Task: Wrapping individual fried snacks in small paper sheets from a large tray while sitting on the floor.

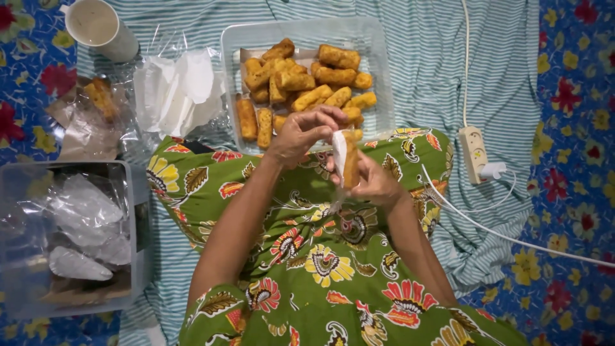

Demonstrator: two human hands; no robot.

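Observation:
My right hand grips a fried golden roll upright, with a white paper sheet against its left side. My left hand pinches the top of that paper with its fingertips. Both hands hover over my lap, which is covered by a green flowered cloth. Just beyond them lies a clear plastic tray piled with several more fried rolls.
A stack of white paper sheets lies left of the tray. A white cup stands at the far left. A clear box with plastic-wrapped pieces sits at my left. One wrapped roll rests on plastic. A power strip and cable lie right.

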